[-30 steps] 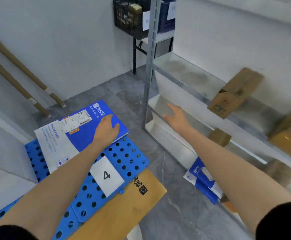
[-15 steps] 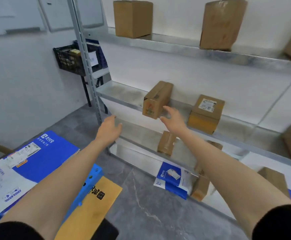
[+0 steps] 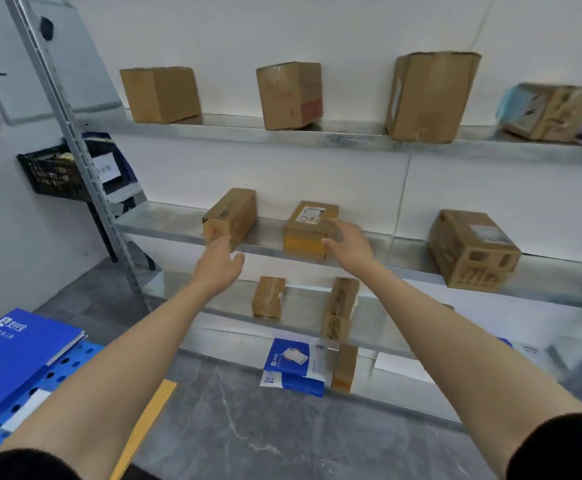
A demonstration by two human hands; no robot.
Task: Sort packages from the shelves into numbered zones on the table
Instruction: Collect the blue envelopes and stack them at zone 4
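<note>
On the middle shelf (image 3: 403, 251) stands a small cardboard box (image 3: 306, 230) with a white label on top. My right hand (image 3: 350, 245) reaches its right side, fingers spread over the top corner and thumb at the front face. To its left a long brown box (image 3: 230, 216) leans against the wall. My left hand (image 3: 218, 265) hovers open just below and in front of that box, holding nothing. The blue perforated table (image 3: 57, 368) shows at the lower left, with a blue and white envelope (image 3: 16, 344) lying on it.
Several cardboard boxes stand on the top shelf (image 3: 351, 136); a larger box (image 3: 473, 251) sits right on the middle shelf. Lower shelves hold small boxes (image 3: 268, 297) and a blue mailer (image 3: 294, 367). A steel upright (image 3: 75, 161) and black crate (image 3: 50, 174) are at left. A yellow envelope (image 3: 144, 420) overhangs the table.
My left hand let go of the blue envelope on the table and rose toward the shelves. My view turned up and right, and my right hand moved from the long box to the labelled box.
</note>
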